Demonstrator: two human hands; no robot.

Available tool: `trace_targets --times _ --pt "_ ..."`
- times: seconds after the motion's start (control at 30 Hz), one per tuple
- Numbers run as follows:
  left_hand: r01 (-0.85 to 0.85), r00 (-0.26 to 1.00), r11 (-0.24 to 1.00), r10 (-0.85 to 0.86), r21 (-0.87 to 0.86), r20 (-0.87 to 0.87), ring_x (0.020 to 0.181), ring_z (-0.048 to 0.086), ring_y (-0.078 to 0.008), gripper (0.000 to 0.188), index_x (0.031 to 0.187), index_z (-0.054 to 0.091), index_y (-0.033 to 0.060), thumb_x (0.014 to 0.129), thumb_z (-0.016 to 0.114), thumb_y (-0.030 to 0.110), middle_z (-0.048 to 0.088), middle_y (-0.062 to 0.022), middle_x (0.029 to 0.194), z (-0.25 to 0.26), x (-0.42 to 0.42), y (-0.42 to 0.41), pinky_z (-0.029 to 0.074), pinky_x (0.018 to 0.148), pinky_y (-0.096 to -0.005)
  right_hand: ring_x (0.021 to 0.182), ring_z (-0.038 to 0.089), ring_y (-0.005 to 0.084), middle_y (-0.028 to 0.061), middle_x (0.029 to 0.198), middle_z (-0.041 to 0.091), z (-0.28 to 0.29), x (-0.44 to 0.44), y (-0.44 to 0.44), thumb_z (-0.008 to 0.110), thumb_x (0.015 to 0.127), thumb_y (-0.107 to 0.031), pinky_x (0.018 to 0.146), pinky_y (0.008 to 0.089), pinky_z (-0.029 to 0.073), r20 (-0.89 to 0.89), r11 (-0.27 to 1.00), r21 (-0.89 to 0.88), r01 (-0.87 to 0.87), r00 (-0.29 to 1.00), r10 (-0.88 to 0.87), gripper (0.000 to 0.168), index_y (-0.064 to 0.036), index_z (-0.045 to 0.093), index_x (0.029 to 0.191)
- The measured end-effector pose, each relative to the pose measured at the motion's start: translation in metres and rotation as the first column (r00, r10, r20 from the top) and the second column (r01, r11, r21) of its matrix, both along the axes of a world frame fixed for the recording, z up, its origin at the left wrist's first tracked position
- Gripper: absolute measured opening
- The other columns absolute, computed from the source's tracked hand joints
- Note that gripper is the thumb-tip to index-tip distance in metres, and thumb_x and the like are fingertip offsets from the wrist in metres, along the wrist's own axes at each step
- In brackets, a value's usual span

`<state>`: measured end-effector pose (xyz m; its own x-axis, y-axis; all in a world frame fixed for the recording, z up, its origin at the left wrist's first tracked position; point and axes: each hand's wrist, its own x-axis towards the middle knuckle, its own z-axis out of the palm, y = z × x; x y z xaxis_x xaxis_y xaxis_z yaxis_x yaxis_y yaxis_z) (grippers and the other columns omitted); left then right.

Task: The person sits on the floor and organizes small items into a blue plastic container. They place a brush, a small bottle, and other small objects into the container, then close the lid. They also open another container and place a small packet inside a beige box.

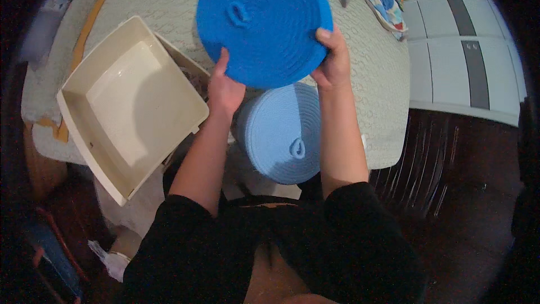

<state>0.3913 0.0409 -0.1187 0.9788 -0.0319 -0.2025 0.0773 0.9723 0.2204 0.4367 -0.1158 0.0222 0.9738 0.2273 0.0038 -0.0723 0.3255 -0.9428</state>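
Note:
A round, dark blue coiled-rope basket lid (274, 38) with a small loop handle (238, 14) is held up before me. My left hand (226, 88) grips its lower left edge, thumb on top. On the right edge, my right hand (334, 59) clasps it the same way. Below the lid, between my forearms, stands a light blue coiled-rope basket (276, 135), with a loop on its round top face; my right forearm hides part of it. Left of my left forearm, a cream plastic drawer (122, 88) lies tilted, its open side up, with nothing visible inside.
A pale textured cover (379, 101) spreads over the table. Colourful patterned cloth (384, 0) lies at the far right. Along the left edge runs a tan strip (90, 29). White cabinets (447, 50) stand beyond the table on the right, above a dark floor (426, 164).

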Motion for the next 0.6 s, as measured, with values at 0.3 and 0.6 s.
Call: trace_targets --times 0.3,0.6 --pt "0.401 0.909 0.530 -0.125 -0.748 0.398 0.065 0.058 -0.0089 0.016 0.109 0.050 0.0084 0.099 0.042 0.019 0.055 0.0015 0.076 -0.029 -0.001 0.005 0.043 0.066 -0.0276 0.084 0.059 0.0132 0.0038 0.092 0.065 -0.067 0.007 -0.179 0.065 0.090 -0.033 0.078 0.0305 0.049 -0.090 0.623 -0.667 0.408 0.786 -0.611 0.041 -0.004 0.064 0.119" --pt "0.490 0.868 0.475 -0.187 -0.731 0.461 0.058 0.056 -0.0131 0.023 0.114 0.049 0.0060 0.102 0.034 0.020 0.050 -0.0018 0.070 -0.044 0.001 0.003 0.042 0.066 -0.0304 0.090 0.069 0.0261 0.0201 0.102 0.070 -0.203 0.031 -0.247 0.077 0.075 -0.043 0.075 0.0348 0.054 0.080 0.174 -0.945 0.277 0.712 -0.697 0.065 0.005 0.063 0.117"
